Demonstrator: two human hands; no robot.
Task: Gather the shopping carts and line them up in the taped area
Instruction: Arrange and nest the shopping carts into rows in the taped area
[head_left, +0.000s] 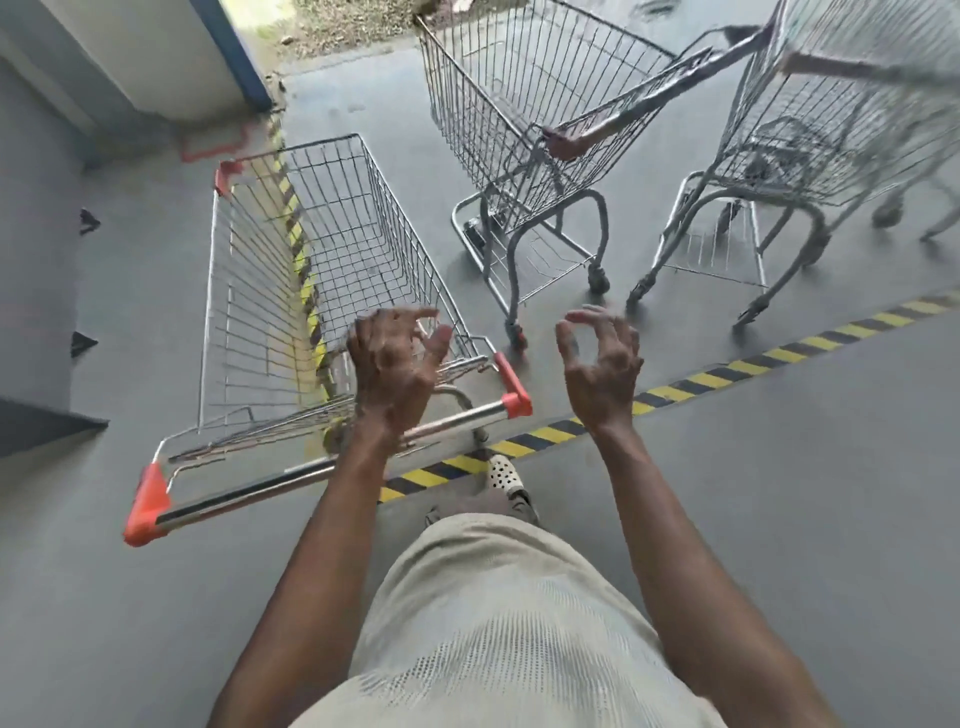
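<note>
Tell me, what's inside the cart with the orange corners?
Nothing shows inside the cart: through its wire bottom you see only grey floor and striped tape. The left hand covers a bit of the near end, so that part is hidden.

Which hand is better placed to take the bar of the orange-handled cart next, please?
Left. The left hand hovers right over the bar, fingers loose and holding nothing. The right hand, also free, hangs beyond the bar's orange end, near the striped tape.
</note>
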